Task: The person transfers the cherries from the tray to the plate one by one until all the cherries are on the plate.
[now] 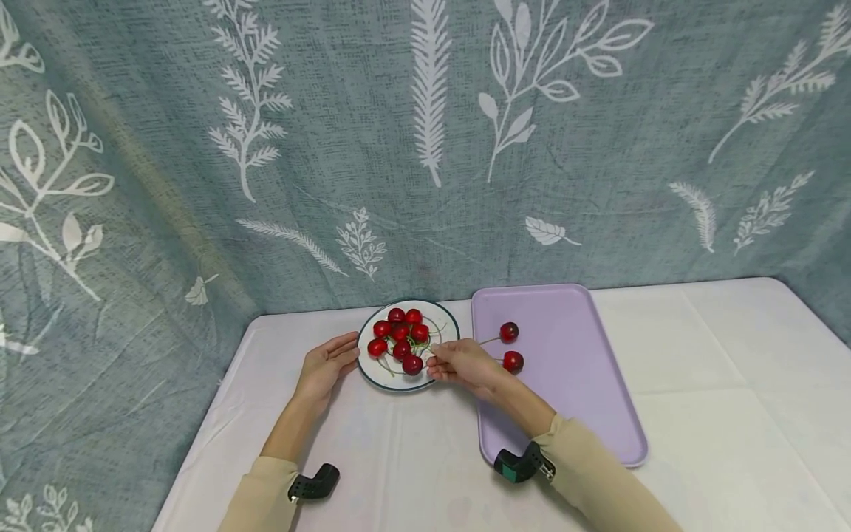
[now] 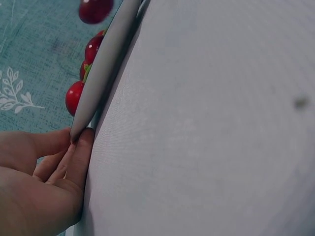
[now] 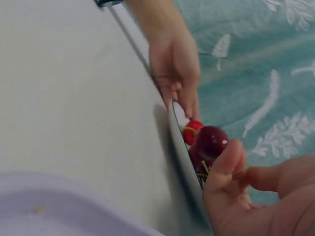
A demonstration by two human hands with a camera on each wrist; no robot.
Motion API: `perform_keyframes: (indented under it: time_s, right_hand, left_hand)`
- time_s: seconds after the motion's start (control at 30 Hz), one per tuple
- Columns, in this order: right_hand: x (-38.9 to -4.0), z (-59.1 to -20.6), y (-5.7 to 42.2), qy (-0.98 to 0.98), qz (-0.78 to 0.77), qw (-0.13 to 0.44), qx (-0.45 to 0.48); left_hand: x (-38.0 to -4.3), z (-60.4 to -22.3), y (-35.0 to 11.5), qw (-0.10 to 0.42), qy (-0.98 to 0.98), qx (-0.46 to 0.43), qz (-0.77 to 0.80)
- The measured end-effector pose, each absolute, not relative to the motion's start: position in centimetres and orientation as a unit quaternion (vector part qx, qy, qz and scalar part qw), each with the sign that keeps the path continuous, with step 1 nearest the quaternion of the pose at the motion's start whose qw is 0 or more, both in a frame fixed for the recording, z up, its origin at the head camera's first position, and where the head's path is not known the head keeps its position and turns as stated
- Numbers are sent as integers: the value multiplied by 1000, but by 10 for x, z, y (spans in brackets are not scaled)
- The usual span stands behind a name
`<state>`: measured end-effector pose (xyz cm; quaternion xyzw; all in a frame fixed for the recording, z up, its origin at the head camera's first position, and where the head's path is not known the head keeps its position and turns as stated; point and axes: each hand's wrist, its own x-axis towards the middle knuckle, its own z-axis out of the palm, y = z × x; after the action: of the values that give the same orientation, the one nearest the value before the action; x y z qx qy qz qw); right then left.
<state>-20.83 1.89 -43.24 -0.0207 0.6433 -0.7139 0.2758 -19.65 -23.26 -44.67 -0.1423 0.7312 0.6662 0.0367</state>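
A white plate (image 1: 372, 373) with a dark rim bears several red cherries (image 1: 400, 332) with green stems. At its left edge, my left hand (image 1: 324, 367) grips the rim; the left wrist view shows the thumb and fingers (image 2: 78, 157) on either side of the plate's edge (image 2: 101, 73). My right hand (image 1: 462, 363) is over the plate's right side, its thumb and finger pinched together by a dark red cherry (image 3: 211, 142). This cherry appears slightly raised above the plate in the left wrist view; its stem is mostly hidden by the fingers.
A purple tray (image 1: 565, 399) lies right of the plate, under my right forearm. On it are two cherries, one dark (image 1: 509, 332) and another (image 1: 513, 361) nearer me. A white cloth (image 1: 698, 414) covers the table, with a patterned blue-green curtain (image 1: 399, 222) behind.
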Motion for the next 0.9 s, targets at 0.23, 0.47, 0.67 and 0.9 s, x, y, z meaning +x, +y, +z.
perform_keyframes:
  time_s: [0.23,0.47,0.67,0.9]
  right_hand:
    - [-200,-433,12,728,-657,184,-64]
    - [-199,-433,12,758,-629,165,-54]
    - [-199,-428,16,779,-602,163,-70]
    - [-208,-408,34,807,-531,181,-185]
  left_hand:
    - [-198,-450,-235,32,731,-133,668]
    - [-199,-453,-235,31,732,-132,668]
    - [-199,-454,-235,30,734,-133,666]
    - [-198,-453,-234,27,734,-135,665]
